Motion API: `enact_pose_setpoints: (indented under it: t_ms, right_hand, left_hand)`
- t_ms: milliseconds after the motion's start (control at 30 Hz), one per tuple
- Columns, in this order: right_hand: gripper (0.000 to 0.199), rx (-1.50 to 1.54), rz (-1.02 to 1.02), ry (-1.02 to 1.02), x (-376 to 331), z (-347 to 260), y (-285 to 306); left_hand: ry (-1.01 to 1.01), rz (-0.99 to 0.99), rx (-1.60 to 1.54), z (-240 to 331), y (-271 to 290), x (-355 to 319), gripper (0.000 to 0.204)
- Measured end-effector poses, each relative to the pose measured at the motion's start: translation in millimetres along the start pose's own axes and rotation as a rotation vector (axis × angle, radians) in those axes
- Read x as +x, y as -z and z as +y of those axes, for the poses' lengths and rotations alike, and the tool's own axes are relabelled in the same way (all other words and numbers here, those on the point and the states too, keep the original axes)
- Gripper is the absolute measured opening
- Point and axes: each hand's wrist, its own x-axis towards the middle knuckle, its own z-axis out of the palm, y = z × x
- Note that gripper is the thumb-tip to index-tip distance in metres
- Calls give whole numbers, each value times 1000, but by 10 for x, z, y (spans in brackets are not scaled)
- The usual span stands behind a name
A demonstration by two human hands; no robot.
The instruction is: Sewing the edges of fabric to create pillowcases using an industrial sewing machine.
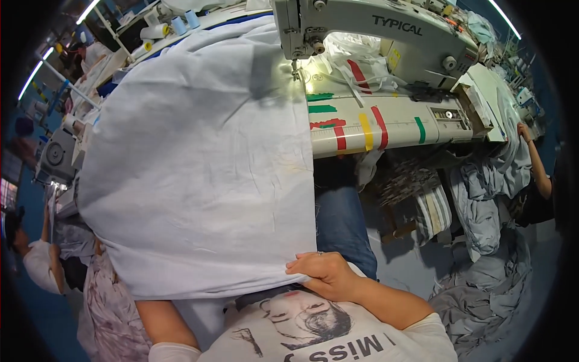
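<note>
A broad sheet of white fabric (199,163) spreads from the sewing machine (362,30) over the table and down across my lap. Its straight right edge runs from beneath the needle and presser foot (296,73) toward me. My right hand (325,273) is closed on the near right corner of this fabric, fingers on top and the edge folded at the thumb. A ring shows on one finger. My left forearm goes under the near left edge of the cloth, which hides the left hand and its fingers.
Coloured tape strips mark the machine bed (404,114). Thread cones (155,31) stand at the back left. Co-workers sit at either side, one near another sewing machine (59,154). Grey cloth (482,295) lies heaped on the floor at right, beside a striped cushion (434,211).
</note>
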Motion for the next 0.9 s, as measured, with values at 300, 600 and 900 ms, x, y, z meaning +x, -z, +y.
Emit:
enact_pose_setpoints:
  t_ms: [300,600,900]
  right_hand:
    - [16,130,-209,-372,-52,-44,151]
    - [16,410,-92,-517,-125,43,241]
    - [18,380,-52,-535,165,229,533]
  left_hand:
    - [644,-645,-593,749,-250,500,43]
    - [560,660,407,-497,-33,2437,30]
    - [498,578,559,-874,204,3286,15]
